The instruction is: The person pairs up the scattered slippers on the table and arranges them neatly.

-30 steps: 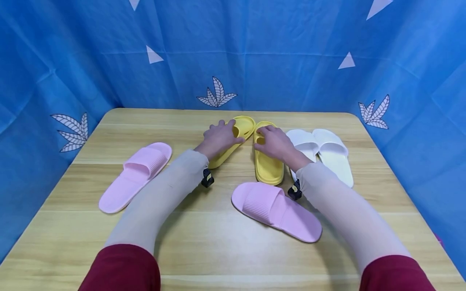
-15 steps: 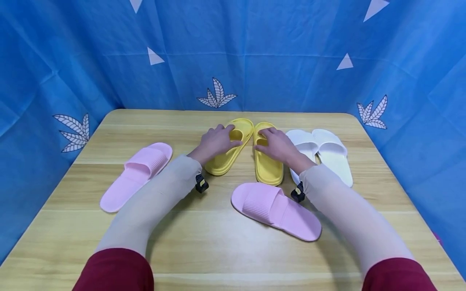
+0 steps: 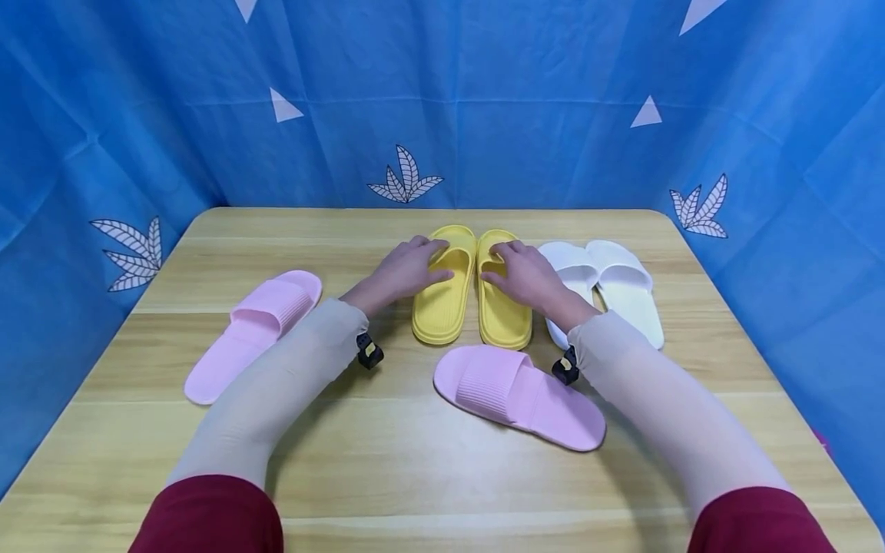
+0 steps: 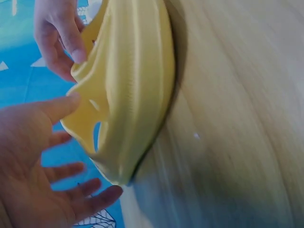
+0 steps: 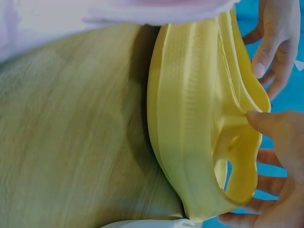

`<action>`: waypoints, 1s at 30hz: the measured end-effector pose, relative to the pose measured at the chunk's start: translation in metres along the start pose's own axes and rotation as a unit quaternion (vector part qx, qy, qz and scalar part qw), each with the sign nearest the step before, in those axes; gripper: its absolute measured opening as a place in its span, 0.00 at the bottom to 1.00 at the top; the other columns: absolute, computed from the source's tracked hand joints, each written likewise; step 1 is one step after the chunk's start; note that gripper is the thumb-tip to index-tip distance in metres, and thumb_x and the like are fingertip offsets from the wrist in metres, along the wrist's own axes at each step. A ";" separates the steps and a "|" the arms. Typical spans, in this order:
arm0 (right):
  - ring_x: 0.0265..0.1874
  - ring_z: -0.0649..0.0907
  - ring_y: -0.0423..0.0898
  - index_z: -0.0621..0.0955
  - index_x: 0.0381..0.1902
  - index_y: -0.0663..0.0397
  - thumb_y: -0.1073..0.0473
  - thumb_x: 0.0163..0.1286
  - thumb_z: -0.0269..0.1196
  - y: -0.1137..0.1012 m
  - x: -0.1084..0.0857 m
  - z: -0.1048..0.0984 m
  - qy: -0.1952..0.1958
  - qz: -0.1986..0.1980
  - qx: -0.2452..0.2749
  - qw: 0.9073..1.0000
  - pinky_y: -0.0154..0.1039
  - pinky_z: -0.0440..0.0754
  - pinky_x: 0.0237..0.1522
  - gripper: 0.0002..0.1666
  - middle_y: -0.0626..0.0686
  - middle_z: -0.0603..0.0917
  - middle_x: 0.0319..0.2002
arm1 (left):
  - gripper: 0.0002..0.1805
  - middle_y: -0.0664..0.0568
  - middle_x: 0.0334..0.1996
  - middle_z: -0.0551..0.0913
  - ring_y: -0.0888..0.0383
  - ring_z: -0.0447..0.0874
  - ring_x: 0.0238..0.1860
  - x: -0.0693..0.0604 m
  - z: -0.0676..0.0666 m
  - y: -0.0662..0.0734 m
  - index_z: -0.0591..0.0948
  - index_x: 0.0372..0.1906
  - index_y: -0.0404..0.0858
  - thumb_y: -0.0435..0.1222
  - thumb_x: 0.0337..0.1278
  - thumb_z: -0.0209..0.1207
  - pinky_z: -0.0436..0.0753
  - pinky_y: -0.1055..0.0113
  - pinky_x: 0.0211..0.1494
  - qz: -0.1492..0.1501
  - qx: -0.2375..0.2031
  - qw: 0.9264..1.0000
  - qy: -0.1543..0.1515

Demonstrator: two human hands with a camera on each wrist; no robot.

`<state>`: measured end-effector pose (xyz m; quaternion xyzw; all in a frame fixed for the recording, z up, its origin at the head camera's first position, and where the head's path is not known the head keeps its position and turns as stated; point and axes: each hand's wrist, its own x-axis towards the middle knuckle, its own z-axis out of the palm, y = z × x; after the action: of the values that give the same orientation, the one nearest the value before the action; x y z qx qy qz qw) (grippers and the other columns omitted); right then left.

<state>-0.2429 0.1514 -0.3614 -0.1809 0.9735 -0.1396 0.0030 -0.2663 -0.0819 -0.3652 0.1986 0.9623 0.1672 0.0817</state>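
Two yellow slippers lie side by side near the table's back, the left one [image 3: 440,311] and the right one [image 3: 505,316]. Over the left slipper's strap is my left hand [image 3: 402,269]. In the left wrist view the left hand's [image 4: 33,164] thumb touches the strap of the yellow slipper [image 4: 137,85], with the other fingers spread beside its toe end. My right hand [image 3: 528,278] rests at the right slipper's strap. The right wrist view has the right hand's [image 5: 285,166] thumb against the strap of the yellow slipper [image 5: 183,95], its other fingers extended beyond.
One pink slipper [image 3: 231,349] lies at the left, another [image 3: 553,407] crosswise in front of the yellow pair. A pair of white slippers [image 3: 632,303] sits right of the right hand. Blue cloth [image 3: 512,153] hangs behind the wooden table [image 3: 387,476].
The left yellow slipper has turned from slanting to nearly straight, its heel end swinging right, and now stands close beside the right one. My left wrist has shifted left; the right hand stays about where it was.
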 end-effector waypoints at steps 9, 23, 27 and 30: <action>0.61 0.72 0.65 0.73 0.67 0.52 0.41 0.71 0.60 -0.002 -0.002 0.002 -0.006 -0.005 -0.016 1.000 0.58 0.69 0.63 0.33 0.63 0.71 0.65 | 0.43 0.45 0.75 0.55 0.43 0.56 0.72 0.004 0.008 -0.004 0.55 0.77 0.49 0.59 0.64 0.55 0.58 0.49 0.73 0.095 0.014 0.995 -0.011; 0.53 0.78 0.64 0.74 0.66 0.53 0.54 0.72 0.60 0.007 -0.007 0.001 0.019 -0.057 -0.053 0.997 0.57 0.75 0.56 0.26 0.61 0.76 0.59 | 0.44 0.42 0.75 0.56 0.42 0.58 0.72 -0.002 0.013 0.014 0.51 0.78 0.40 0.59 0.67 0.50 0.57 0.51 0.74 0.112 0.089 0.990 0.003; 0.55 0.77 0.63 0.75 0.64 0.55 0.54 0.72 0.60 0.009 -0.007 -0.002 0.022 -0.049 -0.042 0.998 0.57 0.75 0.57 0.25 0.62 0.76 0.59 | 0.43 0.44 0.75 0.57 0.43 0.59 0.71 -0.002 0.014 0.018 0.53 0.78 0.42 0.58 0.67 0.52 0.59 0.52 0.73 0.098 0.062 0.993 0.010; 0.57 0.77 0.62 0.75 0.64 0.55 0.54 0.73 0.59 0.012 -0.005 -0.003 0.018 -0.039 -0.034 0.999 0.56 0.73 0.59 0.25 0.62 0.76 0.60 | 0.43 0.44 0.75 0.57 0.43 0.59 0.71 -0.001 0.015 0.020 0.53 0.78 0.42 0.58 0.66 0.53 0.59 0.52 0.73 0.100 0.048 0.994 0.014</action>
<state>-0.2424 0.1644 -0.3623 -0.2160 0.9699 -0.1097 -0.0262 -0.2554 -0.0605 -0.3718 0.2950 0.9455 0.1310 0.0420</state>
